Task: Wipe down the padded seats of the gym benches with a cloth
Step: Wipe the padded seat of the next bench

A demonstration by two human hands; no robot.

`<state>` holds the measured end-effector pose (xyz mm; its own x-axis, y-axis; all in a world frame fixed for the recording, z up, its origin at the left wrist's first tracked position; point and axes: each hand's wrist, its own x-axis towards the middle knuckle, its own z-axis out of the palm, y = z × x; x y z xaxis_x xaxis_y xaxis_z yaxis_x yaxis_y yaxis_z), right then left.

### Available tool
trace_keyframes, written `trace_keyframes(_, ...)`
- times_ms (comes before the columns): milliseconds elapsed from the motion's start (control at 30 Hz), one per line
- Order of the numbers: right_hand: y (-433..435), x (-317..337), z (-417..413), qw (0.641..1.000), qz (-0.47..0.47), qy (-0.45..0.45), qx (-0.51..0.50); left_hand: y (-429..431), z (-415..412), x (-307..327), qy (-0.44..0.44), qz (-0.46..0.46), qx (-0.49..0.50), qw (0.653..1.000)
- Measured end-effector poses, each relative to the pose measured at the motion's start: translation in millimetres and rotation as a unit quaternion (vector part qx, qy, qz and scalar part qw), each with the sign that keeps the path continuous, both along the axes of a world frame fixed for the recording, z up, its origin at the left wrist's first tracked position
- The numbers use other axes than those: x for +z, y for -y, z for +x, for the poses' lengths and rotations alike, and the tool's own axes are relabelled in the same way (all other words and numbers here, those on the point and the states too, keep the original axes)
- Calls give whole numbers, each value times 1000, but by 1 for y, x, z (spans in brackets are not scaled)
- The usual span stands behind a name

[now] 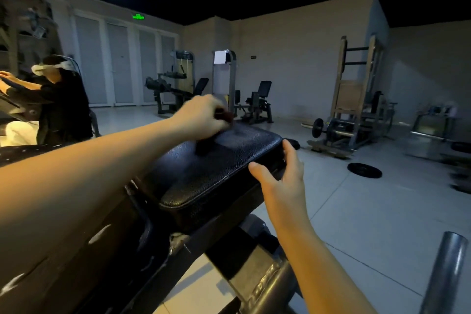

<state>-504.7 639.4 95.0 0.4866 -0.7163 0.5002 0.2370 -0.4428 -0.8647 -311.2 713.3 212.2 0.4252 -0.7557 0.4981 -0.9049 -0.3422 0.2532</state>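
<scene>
Dark cloth (pixel 205 146), surely soft and limp, is bunched and pinched in my left hand (pixel 201 116), trailing onto the far end of the padded seat (pixel 224 171); my right hand (pixel 283 176) grips its firm, slick-looking edge.

A dark cloth (pixel 205 145) rests on the far end of the padded bench seat (pixel 216 176).

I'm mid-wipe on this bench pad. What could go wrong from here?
The cloth is bunched small in the left hand, so strokes may skip parts of the seat, likely its near end. The right hand grips the seat's edge, so that strip may stay unwiped. The weight plate on the floor could trip you when moving on.
</scene>
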Motion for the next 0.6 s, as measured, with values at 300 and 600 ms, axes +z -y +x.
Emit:
trace_keyframes(300,2,1,2,1000,10,5,-5,-16,-20,-14,-6,-5,-122,993)
trace_keyframes(600,0,2,0,1000,3,6,-4,-14,-23,-6,-26,-13,-92,995)
